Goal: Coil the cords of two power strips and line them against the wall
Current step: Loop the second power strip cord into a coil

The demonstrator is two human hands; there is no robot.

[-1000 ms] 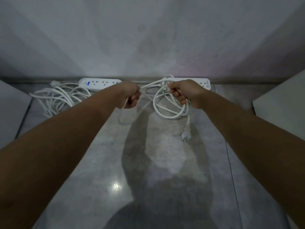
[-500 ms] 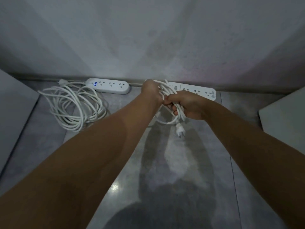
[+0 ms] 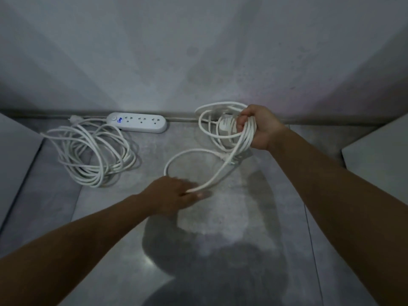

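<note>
A white three-socket power strip (image 3: 141, 122) lies against the wall, its loosely coiled cord (image 3: 92, 151) spread on the floor to its left. My right hand (image 3: 257, 127) grips a bundle of white cord loops (image 3: 220, 115) lifted off the floor near the wall. The second power strip (image 3: 226, 127) is partly hidden among those loops. One strand (image 3: 220, 171) runs down from the bundle to my left hand (image 3: 176, 195), which pinches the cord low over the floor. The plug (image 3: 231, 160) dangles under my right hand.
Grey tiled floor (image 3: 220, 217) meets a grey wall (image 3: 198, 51). Pale box-like surfaces (image 3: 379, 155) flank the space at right and at left (image 3: 15, 151). My shadow falls on the floor near me.
My left hand has drawn back from the bundle toward me, pulling out a length of cord. My right hand has lifted the loops, and the second strip has left its place by the wall.
</note>
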